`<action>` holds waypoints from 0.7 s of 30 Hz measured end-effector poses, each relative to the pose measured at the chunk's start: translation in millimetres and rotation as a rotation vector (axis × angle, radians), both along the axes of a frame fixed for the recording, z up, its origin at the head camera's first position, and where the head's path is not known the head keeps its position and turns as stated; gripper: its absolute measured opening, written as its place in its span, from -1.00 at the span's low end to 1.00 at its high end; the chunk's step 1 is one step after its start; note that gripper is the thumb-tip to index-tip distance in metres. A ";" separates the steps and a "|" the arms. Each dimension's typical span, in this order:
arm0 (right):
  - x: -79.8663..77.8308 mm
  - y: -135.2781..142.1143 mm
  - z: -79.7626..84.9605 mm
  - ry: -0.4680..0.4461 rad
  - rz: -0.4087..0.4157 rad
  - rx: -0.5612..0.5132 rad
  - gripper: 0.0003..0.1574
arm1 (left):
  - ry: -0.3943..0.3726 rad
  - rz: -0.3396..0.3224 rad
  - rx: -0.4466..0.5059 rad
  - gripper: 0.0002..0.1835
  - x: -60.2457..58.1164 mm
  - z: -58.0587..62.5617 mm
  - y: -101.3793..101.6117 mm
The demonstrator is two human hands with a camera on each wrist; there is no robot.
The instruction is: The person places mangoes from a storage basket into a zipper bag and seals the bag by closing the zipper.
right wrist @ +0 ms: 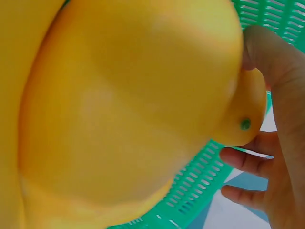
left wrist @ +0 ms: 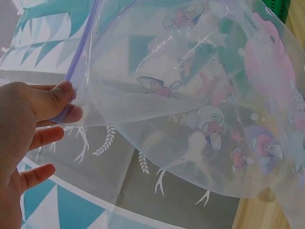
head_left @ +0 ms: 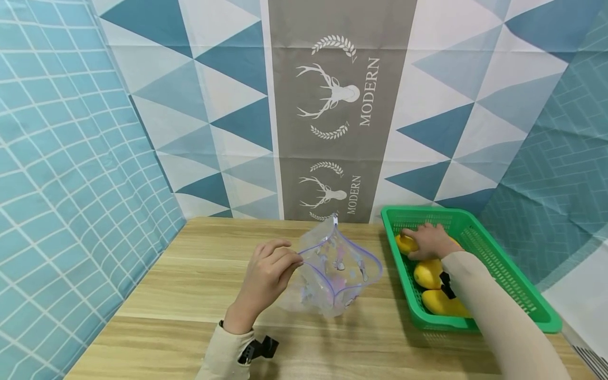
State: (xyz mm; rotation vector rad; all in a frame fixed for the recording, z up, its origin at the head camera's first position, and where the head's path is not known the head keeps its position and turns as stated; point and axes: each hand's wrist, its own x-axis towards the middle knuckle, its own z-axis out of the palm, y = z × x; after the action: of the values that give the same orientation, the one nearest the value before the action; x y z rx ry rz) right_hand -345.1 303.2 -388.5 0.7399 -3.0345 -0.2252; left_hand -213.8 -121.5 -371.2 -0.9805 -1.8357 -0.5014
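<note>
A clear zip bag with a purple seal and printed cartoon figures stands on the table, its mouth spread wide. My left hand pinches the bag's edge at the left side of the mouth. In the left wrist view, thumb and forefinger of that hand hold the purple strip while the other fingers stay off it. My right hand is inside the green basket at a yellow mango. The right wrist view shows this green-tipped mango between thumb and fingers, partly behind a nearer mango.
More yellow mangoes lie in the basket near its left wall, partly under my right forearm. The basket stands at the right of the wooden table. Behind the table hangs a patterned cloth; a blue tiled cloth is at the left.
</note>
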 end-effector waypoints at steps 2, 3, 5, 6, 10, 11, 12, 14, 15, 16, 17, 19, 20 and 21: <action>1.6 0.3 4.8 -0.014 0.009 0.002 -0.24 | 0.000 -0.001 0.002 -0.67 -0.3 0.2 0.1; 2.3 0.2 7.3 -0.023 0.013 0.002 -0.23 | -0.003 -0.001 0.004 -0.67 -0.4 0.3 0.0; 3.8 0.6 11.7 -0.048 0.017 -0.008 -0.24 | -0.005 -0.001 0.007 -0.67 -0.6 0.3 -0.1; 4.8 0.7 14.2 -0.064 0.019 -0.017 -0.27 | -0.006 0.000 0.007 -0.67 -0.5 0.4 -0.1; 10.2 -0.6 22.3 -0.109 0.028 -0.032 -0.38 | -0.008 0.002 0.006 -0.67 0.1 0.0 0.1; 11.6 -1.4 23.7 -0.114 0.031 -0.033 -0.41 | -0.008 0.002 0.005 -0.67 0.3 -0.1 0.2; 13.2 -2.4 24.9 -0.112 0.036 -0.031 -0.43 | -0.008 0.002 0.004 -0.67 0.3 -0.2 0.3; 15.8 -4.6 25.4 -0.094 0.039 -0.028 -0.41 | -0.006 0.001 0.004 -0.68 0.4 -0.4 0.5; 16.9 -5.7 25.3 -0.082 0.036 -0.027 -0.40 | -0.006 0.002 0.003 -0.68 0.4 -0.4 0.5; 17.6 -6.5 24.8 -0.070 0.035 -0.026 -0.38 | -0.006 0.002 0.002 -0.68 0.4 -0.6 0.6; 18.3 -7.1 24.2 -0.056 0.034 -0.023 -0.36 | -0.006 0.001 0.002 -0.69 0.5 -0.7 0.7; 18.5 -8.2 22.3 -0.030 0.032 -0.023 -0.34 | -0.007 0.000 0.002 -0.69 0.6 -1.0 0.8; 17.9 -8.2 21.0 -0.017 0.034 -0.020 -0.33 | -0.006 0.000 0.002 -0.69 0.8 -1.1 0.9; 17.5 -8.3 19.6 -0.010 0.036 -0.019 -0.33 | -0.005 0.000 0.002 -0.69 1.1 -1.4 1.0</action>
State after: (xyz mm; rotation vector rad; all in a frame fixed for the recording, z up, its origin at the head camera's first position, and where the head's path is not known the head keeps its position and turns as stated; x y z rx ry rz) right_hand -327.6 294.8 -369.0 0.7957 -3.0254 -0.1920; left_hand -212.7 -120.6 -372.6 -0.9791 -1.8395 -0.5065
